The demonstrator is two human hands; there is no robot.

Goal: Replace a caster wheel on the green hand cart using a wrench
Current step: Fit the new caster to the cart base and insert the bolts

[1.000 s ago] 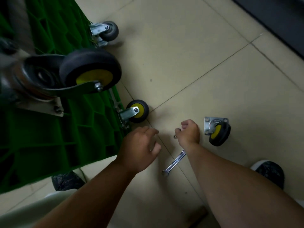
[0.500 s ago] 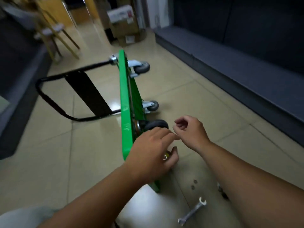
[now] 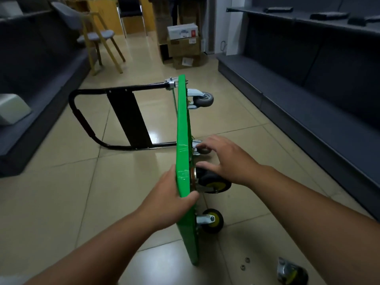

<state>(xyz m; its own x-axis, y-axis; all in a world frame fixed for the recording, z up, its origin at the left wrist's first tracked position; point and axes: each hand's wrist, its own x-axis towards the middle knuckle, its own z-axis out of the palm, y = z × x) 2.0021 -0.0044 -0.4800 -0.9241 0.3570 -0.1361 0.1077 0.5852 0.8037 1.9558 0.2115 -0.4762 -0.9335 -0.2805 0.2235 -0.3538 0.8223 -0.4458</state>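
The green hand cart point(image 3: 183, 128) stands on its long edge on the tiled floor, underside facing right, black handle point(image 3: 86, 124) folded flat to the left. My left hand point(image 3: 170, 194) grips the cart's near top edge. My right hand point(image 3: 226, 159) hovers with fingers spread over a black-and-yellow caster wheel point(image 3: 214, 182) on the upper near corner, fingertips by a grey caster point(image 3: 200, 150). A second yellow caster point(image 3: 211, 221) sits lower down, and a grey one point(image 3: 202, 99) at the far end. A loose caster point(image 3: 292, 271) and two washers point(image 3: 245, 263) lie on the floor. The wrench is out of view.
Dark grey shelving units point(image 3: 308, 83) line the right side, and a dark bench point(image 3: 30, 83) the left. A wooden chair point(image 3: 98, 38) and stacked cardboard boxes point(image 3: 183, 46) stand at the far end. My own forearms cross the lower frame.
My view has risen from the floor to the cart. My left hand has closed on the cart's top edge. My right hand has opened and moved over the upper casters.
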